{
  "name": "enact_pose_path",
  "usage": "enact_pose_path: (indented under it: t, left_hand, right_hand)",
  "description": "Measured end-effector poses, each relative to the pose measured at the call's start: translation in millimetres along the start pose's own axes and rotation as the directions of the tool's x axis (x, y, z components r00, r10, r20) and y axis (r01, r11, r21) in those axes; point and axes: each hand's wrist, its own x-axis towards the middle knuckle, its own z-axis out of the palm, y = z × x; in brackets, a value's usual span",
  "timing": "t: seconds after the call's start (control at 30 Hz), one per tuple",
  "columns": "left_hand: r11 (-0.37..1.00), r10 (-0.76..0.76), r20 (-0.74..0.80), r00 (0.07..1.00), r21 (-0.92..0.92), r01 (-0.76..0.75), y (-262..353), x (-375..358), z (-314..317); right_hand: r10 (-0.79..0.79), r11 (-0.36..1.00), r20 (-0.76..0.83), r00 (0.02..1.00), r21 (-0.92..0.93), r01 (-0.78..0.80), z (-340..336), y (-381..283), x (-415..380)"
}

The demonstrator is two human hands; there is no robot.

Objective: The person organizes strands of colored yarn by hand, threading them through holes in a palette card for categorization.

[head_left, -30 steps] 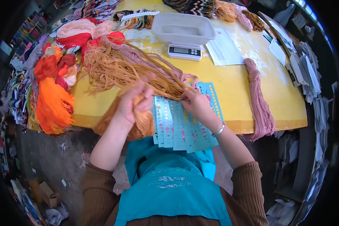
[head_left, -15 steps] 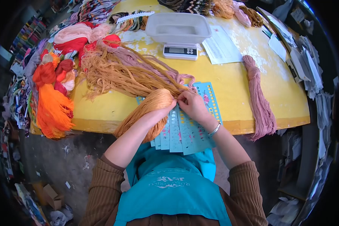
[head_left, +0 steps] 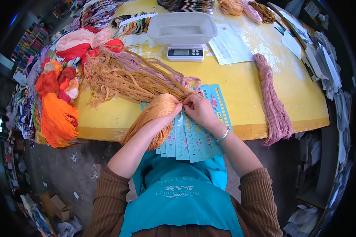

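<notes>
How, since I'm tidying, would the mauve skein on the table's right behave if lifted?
The mauve skein would probably droop: its loose lower strands spill over the edge of the table. Being thread, it's probably light. The gathered upper end may hold together better than the fanned tail.

You're in a thread workshop: teal hole-punched cards [head_left: 193, 147] lie under your right hand [head_left: 200, 110], and the worn yellow table [head_left: 235, 85] holds a white digital scale [head_left: 185, 53] beyond that hand and bright orange thread [head_left: 58, 118] well left.

Golden-tan skein [head_left: 149, 120]; turquoise cards [head_left: 194, 139], pink flower print.
</notes>
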Motion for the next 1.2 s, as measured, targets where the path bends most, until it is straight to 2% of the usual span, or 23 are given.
enact_pose_path:
  t: [0.07, 0.17, 0.3, 0.33, 0.4, 0.47, 0.5, 0.57, 0.7, 0.77, 0.8, 0.83, 0.87, 0.9, 0.93, 0.97, 1.0, 1.07, 1.1, 1.17, 1.2]
  left_hand:
    - [0.996, -0.02, 0.054, 0.998, -0.087, 0.025, -0.9, 1.5, 0.1]
    - [0.996, -0.074, 0.065, 0.995, -0.053, 0.078, 2.9, -1.6, 0.8]
    - [0.995, -0.073, 0.073, 0.995, -0.063, 0.078, -16.9, 6.6, 10.5]
    - [0.943, -0.135, 0.12, 0.984, -0.288, 0.164, -17.1, 6.3, 10.2]
    - [0.674, -0.212, 0.249, 0.945, -0.662, 0.326, -17.1, 5.8, 9.4]
    - [0.245, -0.216, 0.396, 0.892, -0.863, 0.442, -16.8, 4.9, 8.6]
    - [0.244, -0.217, 0.397, 0.892, -0.863, 0.443, -16.6, 4.1, 8.8]
    - [0.621, -0.184, 0.308, 0.934, -0.7, 0.353, -15.4, 2.5, 10.1]
    - [0.687, -0.19, 0.286, 0.939, -0.644, 0.336, -8.2, -0.9, 9.2]
    - [0.935, -0.012, 0.057, 0.998, -0.352, 0.031, -24.4, 4.2, 15.9]
    - [0.935, -0.015, 0.055, 0.998, -0.354, 0.034, -51.3, 11.7, 34.8]
    - [0.519, 0.077, 0.048, 0.996, -0.855, 0.001, -90.7, 22.9, 63.0]
    - [-0.117, 0.146, -0.017, 0.989, -0.993, 0.0, -111.2, 28.4, 78.0]
    - [-0.119, 0.144, -0.018, 0.989, -0.993, -0.001, -86.3, 20.7, 63.4]
    - [0.582, 0.126, -0.072, 0.989, -0.802, -0.133, -36.5, 6.3, 33.6]
    - [0.97, 0.15, -0.122, 0.981, -0.175, -0.17, -7.6, -2.3, 17.2]
    - [0.969, 0.15, -0.121, 0.981, -0.177, -0.17, -8.8, -3.2, 19.8]
    - [0.941, 0.196, -0.161, 0.967, -0.248, -0.232, -12.4, -4.6, 24.9]
    - [0.94, 0.195, -0.163, 0.967, -0.25, -0.232, -8.1, -7.2, 22.4]
    - [0.962, 0.203, -0.151, 0.968, -0.153, -0.225, -0.7, -13.1, 15.4]
    - [0.963, 0.2, -0.153, 0.968, -0.153, -0.223, -3.0, -11.9, 15.3]
  right_hand:
    - [-0.018, 1.0, -0.006, 1.0, -0.002, 0.018, 1.2, 1.7, 0.0]
    - [-0.014, 1.0, -0.003, 1.0, -0.018, 0.014, 0.5, 1.1, -0.2]
    - [-0.009, 1.0, -0.006, 1.0, 0.022, 0.009, 0.2, 0.6, -0.1]
    - [-0.009, 1.0, -0.003, 1.0, 0.002, 0.009, 0.6, 0.6, -0.2]
    - [-0.01, 1.0, 0.002, 1.0, -0.017, 0.01, 1.3, -0.4, -0.2]
    - [-0.094, 0.993, -0.031, 0.995, -0.077, 0.091, 2.0, -3.2, -1.1]
    - [-0.093, 0.993, -0.029, 0.995, -0.077, 0.09, 2.4, -3.1, -1.5]
    - [-0.089, 0.987, -0.022, 0.996, -0.139, 0.085, 2.8, -2.9, -1.5]
    - [-0.105, 0.978, -0.029, 0.994, -0.186, 0.098, 4.3, -1.9, -1.5]
    - [-0.085, 0.987, -0.044, 0.995, -0.139, 0.078, 6.1, 0.7, -2.4]
    - [-0.085, 0.987, -0.04, 0.996, -0.139, 0.079, 5.8, -0.3, -3.1]
    - [-0.085, 0.993, -0.058, 0.995, -0.089, 0.079, 4.9, -1.9, -3.7]
    - [-0.083, 0.996, -0.076, 0.994, -0.039, 0.08, 4.3, -2.5, -4.0]
    - [-0.083, 0.996, -0.073, 0.994, -0.039, 0.08, 3.7, -2.0, -3.9]
    - [-0.122, 0.992, -0.085, 0.989, -0.034, 0.119, 2.7, -1.1, -3.7]
    - [-0.16, 0.987, -0.098, 0.982, -0.03, 0.158, 2.0, -0.7, -3.5]
    - [-0.159, 0.987, -0.098, 0.982, -0.032, 0.156, 1.5, -1.1, -4.0]
    - [0.0, 0.996, -0.087, 0.996, 0.092, 0.008, 0.2, -3.4, -5.8]
    - [-0.001, 0.996, -0.086, 0.996, 0.091, 0.009, -0.9, -4.5, -6.2]
    - [0.113, 0.99, -0.057, 0.992, 0.086, -0.108, -2.4, -7.2, -6.3]
    - [0.112, 0.991, -0.054, 0.992, 0.086, -0.107, -2.7, -9.1, -5.8]
